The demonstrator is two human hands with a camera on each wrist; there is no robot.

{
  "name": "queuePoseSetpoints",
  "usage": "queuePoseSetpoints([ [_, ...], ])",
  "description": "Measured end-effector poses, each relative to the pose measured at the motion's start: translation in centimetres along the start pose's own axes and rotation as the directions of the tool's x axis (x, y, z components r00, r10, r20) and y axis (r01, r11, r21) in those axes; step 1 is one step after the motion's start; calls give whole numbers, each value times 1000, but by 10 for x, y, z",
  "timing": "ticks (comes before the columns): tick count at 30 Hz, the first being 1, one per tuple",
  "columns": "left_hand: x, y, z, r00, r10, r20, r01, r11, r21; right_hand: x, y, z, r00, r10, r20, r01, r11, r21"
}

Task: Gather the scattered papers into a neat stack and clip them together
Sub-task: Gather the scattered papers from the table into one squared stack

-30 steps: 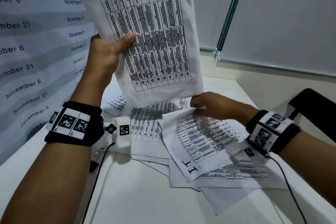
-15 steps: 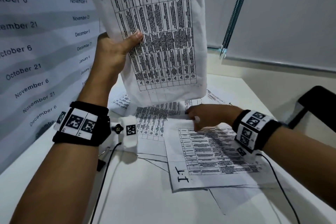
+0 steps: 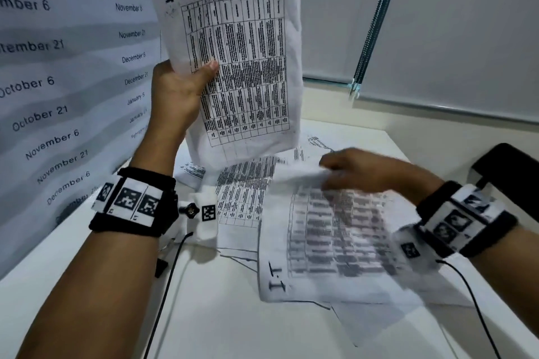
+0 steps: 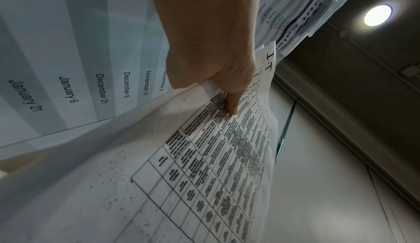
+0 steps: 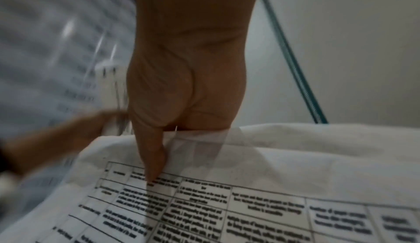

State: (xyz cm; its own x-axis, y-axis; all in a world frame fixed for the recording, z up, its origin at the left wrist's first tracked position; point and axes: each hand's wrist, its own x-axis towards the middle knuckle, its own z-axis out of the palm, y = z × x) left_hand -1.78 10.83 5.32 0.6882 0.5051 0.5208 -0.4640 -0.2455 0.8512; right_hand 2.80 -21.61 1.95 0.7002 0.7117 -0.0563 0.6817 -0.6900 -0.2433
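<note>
Mid-gather, seen from above the counter [image 3: 221, 315]. Left hand [image 3: 178, 93] raised, thumb across the printed face of a bundle of collected sheets [image 3: 242, 67] held upright above the counter, its lower edge hanging just over the loose pages; the other fingers hidden behind the paper. From the left wrist view, thumb [image 4: 232, 103] pressed flat on the printed table, so a firm pinch on that bundle.

Right hand [image 3: 358, 172] low and to the right, blurred with motion, pinching the far edge of the top loose sheet [image 3: 329, 242], marked "I.T" at its near corner. From the right wrist view, thumb [image 5: 152, 160] on top of the page, remaining fingers tucked under the lifted edge.

More scattered papers [image 3: 242, 195] fanned out flat beneath and to the left, overlapping at odd angles. Small dark object [image 3: 161, 265] on the counter beneath the left forearm, perhaps the clip; too hidden to be sure.

Judged step: picking up the next page to join the held bundle. Next move likely calls for lifting that sheet clear of those below, turning it to match the bundle's orientation, then sliding it behind or in front. Squaring and clipping not yet done.
</note>
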Motion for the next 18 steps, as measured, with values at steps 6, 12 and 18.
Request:
queuePoseSetpoints([
  [6, -9, -1, 22, 991, -75, 111, 65, 994, 89, -25, -15, -97, 837, 129, -532, 235, 793, 563],
  [12, -22, 14, 44, 975, -133, 176, 141, 989, -35, 5, -25, -97, 644, 389, -659, 475, 473, 742],
  [18, -49, 34, 55, 922, -106, 374, 225, 930, -291, 28, -44, -53, 399, 544, -738, 467, 572, 674],
])
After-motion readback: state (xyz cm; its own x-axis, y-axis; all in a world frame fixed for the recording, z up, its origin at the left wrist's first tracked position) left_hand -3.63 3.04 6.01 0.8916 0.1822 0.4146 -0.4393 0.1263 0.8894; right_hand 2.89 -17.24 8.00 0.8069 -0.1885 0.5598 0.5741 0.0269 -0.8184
